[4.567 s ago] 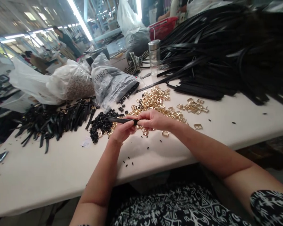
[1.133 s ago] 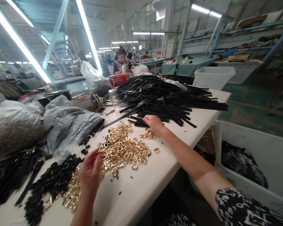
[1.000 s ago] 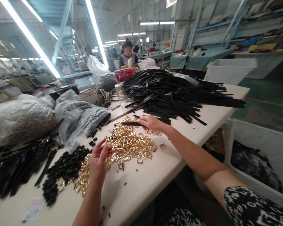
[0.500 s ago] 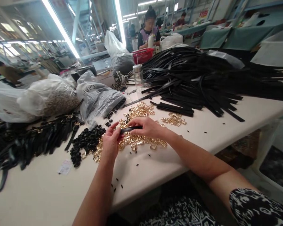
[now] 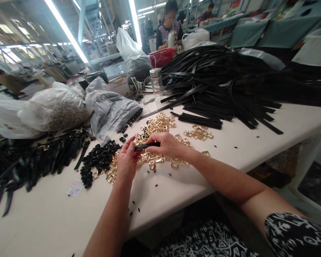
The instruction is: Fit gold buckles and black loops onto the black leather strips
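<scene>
Black strap piece (image 5: pixel 146 146), short and flat, sits between my two hands, just above the gold buckle heap (image 5: pixel 160 123). Left hand (image 5: pixel 127 157): thumb and fingers pinching its left end. Right hand (image 5: pixel 168 144): thumb and curled fingers gripping the other end; exact fingertip contact partly hidden.

Handling, my read: light, leather or leather-like, bends easily across the flat, stiffer edge-on. Sheen suggests a smooth face, so it may slide a bit under the thumb. Not fragile. Best hold: flat faces, thumb against fingers, close to each end.

Just left of my left hand: pile of black loops (image 5: pixel 98 159), paper slip (image 5: pixel 75 188) below it. Beyond my right hand: smaller buckle cluster (image 5: pixel 199 132), then a low stack of black strips (image 5: pixel 200 120). Tiny black bits (image 5: pixel 156 185) scattered on the pale tabletop (image 5: pixel 42 221) nearer me; can't tell what they are.

Further out: black straps with gold hardware (image 5: pixel 61 150) on the left, grey plastic bag (image 5: pixel 104 103) with black pieces at its mouth, clear metal-lidded bottle (image 5: pixel 157 87), big heap of black straps (image 5: pixel 203 78) right of that. Red basket (image 5: pixel 162 57) behind, co-worker (image 5: pixel 166 34) past it.
</scene>
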Demonstrator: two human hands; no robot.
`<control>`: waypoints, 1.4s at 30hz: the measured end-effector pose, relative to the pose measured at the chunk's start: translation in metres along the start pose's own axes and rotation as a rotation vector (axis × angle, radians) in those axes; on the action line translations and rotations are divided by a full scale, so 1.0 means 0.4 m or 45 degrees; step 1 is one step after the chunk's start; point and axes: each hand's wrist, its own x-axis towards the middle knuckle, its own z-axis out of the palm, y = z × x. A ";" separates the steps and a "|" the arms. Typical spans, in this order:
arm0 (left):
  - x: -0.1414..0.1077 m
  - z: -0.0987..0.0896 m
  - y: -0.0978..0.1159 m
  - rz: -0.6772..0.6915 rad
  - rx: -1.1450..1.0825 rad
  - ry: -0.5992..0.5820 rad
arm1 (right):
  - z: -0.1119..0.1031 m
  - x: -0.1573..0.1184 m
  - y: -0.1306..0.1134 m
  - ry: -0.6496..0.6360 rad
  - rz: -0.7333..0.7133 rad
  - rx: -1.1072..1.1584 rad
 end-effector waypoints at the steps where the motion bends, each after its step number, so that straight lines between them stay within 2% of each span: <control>1: 0.001 0.000 -0.001 0.006 0.004 0.000 | -0.001 0.000 0.000 -0.006 0.002 -0.015; 12: 0.000 0.004 -0.002 0.042 0.045 0.055 | -0.009 -0.004 -0.003 -0.015 0.002 -0.036; 16: -0.003 0.002 -0.005 0.181 -0.017 0.014 | -0.026 -0.003 -0.008 -0.120 0.030 0.057; 18: -0.010 0.004 -0.006 0.281 -0.062 -0.071 | -0.033 -0.003 -0.012 -0.071 0.012 0.243; 21: -0.027 0.014 -0.012 0.360 0.040 -0.283 | -0.029 -0.004 -0.022 0.087 -0.074 0.806; 24: -0.044 0.030 -0.024 0.260 0.284 -0.444 | -0.004 -0.003 -0.027 0.181 -0.085 1.280; 27: -0.051 0.040 -0.036 0.062 0.366 -0.434 | 0.025 0.005 -0.014 0.261 -0.017 1.422; 29: -0.047 0.040 -0.037 -0.014 0.329 -0.366 | 0.028 0.015 0.009 0.327 0.044 1.338; 31: -0.040 0.036 -0.030 -0.058 0.265 -0.278 | 0.008 0.027 0.037 0.489 0.105 1.101; 33: -0.032 0.030 -0.020 -0.093 0.218 -0.200 | -0.029 0.034 0.061 0.712 0.099 0.731; 35: -0.026 0.025 -0.011 -0.128 0.197 -0.165 | -0.067 0.034 0.071 0.806 -0.015 0.308; 36: -0.025 0.022 -0.009 -0.146 0.195 -0.167 | -0.078 0.031 0.070 0.754 -0.109 0.119; 38: -0.023 0.019 -0.007 -0.176 0.184 -0.174 | -0.079 0.021 0.061 0.469 -0.329 -0.152; 40: -0.023 0.018 -0.007 -0.182 0.155 -0.164 | -0.055 0.012 0.050 0.132 -0.479 -0.260; 42: -0.022 0.017 -0.007 -0.162 0.108 -0.151 | -0.023 0.005 0.046 -0.034 -0.492 -0.234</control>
